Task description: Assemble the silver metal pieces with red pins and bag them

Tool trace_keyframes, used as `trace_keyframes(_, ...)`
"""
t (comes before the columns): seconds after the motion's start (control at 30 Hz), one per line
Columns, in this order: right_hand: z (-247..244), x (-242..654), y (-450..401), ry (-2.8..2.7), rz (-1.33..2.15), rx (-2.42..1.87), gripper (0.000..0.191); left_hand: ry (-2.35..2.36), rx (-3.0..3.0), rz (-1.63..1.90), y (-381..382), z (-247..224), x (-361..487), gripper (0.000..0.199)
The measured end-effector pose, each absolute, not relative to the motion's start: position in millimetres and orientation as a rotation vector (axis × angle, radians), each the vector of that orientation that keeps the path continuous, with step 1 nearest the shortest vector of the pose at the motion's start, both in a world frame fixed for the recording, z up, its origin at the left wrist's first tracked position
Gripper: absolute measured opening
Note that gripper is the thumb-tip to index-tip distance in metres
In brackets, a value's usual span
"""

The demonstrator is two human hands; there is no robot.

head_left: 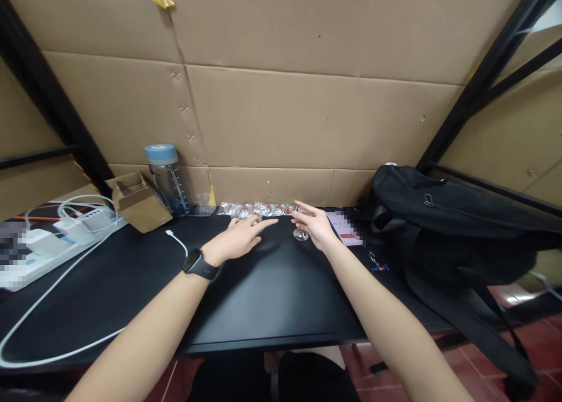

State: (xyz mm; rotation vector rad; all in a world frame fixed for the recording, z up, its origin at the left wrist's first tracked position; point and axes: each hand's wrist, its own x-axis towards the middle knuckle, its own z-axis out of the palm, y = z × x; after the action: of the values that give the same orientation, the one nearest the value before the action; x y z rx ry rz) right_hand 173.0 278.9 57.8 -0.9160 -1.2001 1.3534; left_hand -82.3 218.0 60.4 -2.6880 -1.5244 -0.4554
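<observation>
A row of small silvery packets (267,209) with red bits lies along the back of the black table (263,296). My left hand (237,237) is just in front of the row's left part, index finger stretched to the right and fingers apart; a small round thing shows by its fingertips. Near the row's right end is my right hand (312,223), its thumb and fingers close together over a small shiny disc (301,234). Whether the fingers touch the disc or pinch something small above it is too small to tell.
At the left are a power strip (83,229) with white cables, an open cardboard box (138,203) and a blue-lidded bottle (169,182). A pink-screened device (345,227), a keychain (378,266) and a black bag (448,226) lie at the right. Cardboard walls the back.
</observation>
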Motion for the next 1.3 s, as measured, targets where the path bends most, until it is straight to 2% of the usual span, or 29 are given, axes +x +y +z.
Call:
trace_keyframes(0.1,51.0,176.1,285.3,-1.373,1.202,-0.943,0.057,-1.478,-2.821,-0.541,218.4,62.1,-85.3,0.071)
trace_keyframes(0.17,48.3,178.0,287.3,-1.530,1.020,-0.995,0.056,-1.480,-2.849,-0.563,221.4,65.5,-93.2,0.061)
trace_keyframes(0.27,50.5,179.9,285.1,-1.767,0.678,-1.051,0.053,-1.474,-2.932,-0.392,225.0,67.1,-100.4,0.036)
trace_keyframes(0.37,59.4,182.6,278.1,-1.946,0.490,-1.043,0.048,-1.487,-2.986,-0.229,223.8,61.2,-95.4,0.034)
trace_keyframes(0.6,76.7,196.1,263.1,-2.508,0.425,-1.072,0.025,-1.389,-2.966,-0.210,212.7,42.7,-63.5,0.050)
trace_keyframes(0.97,66.6,195.9,268.3,-2.710,0.379,-1.215,0.022,-1.354,-3.014,-0.201,209.4,36.8,-52.4,0.048)
trace_keyframes(1.3,55.8,186.8,272.7,-2.583,0.397,-1.123,0.031,-1.359,-3.077,-0.174,210.9,37.8,-54.5,0.049)
